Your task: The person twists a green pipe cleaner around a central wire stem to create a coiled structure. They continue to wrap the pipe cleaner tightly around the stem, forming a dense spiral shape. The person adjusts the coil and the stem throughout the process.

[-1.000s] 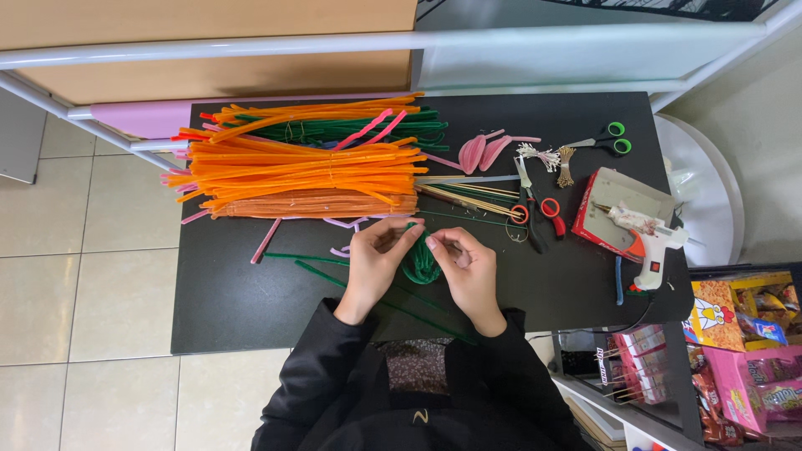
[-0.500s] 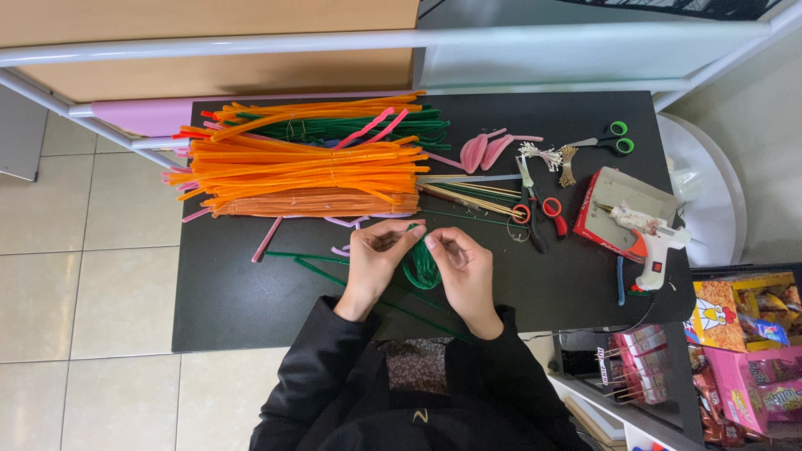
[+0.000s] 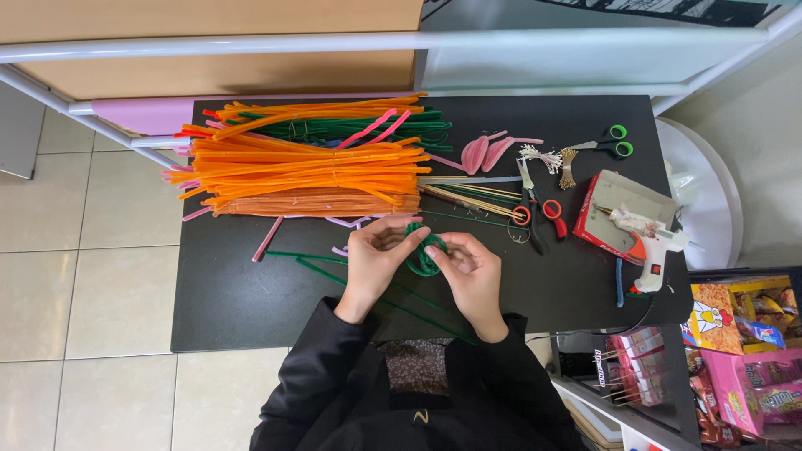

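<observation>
Both hands meet over the middle of a black table [image 3: 234, 309]. My left hand [image 3: 376, 255] and my right hand [image 3: 468, 271] pinch a coiled green pipe cleaner [image 3: 424, 250] between their fingertips. The coil's long green stems [image 3: 309, 263] trail left and down across the table under my wrists. Just beyond my hands lies a big bundle of orange pipe cleaners [image 3: 309, 171], with pink strands mixed in.
Dark green pipe cleaners [image 3: 359, 127] lie at the back. Thin wooden sticks [image 3: 468, 199], red-handled pliers [image 3: 539, 213], green-handled scissors [image 3: 614, 144], pink petal shapes [image 3: 484, 152] and a glue gun [image 3: 647, 242] on a red box sit to the right. Snack boxes [image 3: 735, 334] stand off the table's right.
My hands have kept working the green coil in place, the fingers shifting slightly around it. Nothing else on the table has moved.
</observation>
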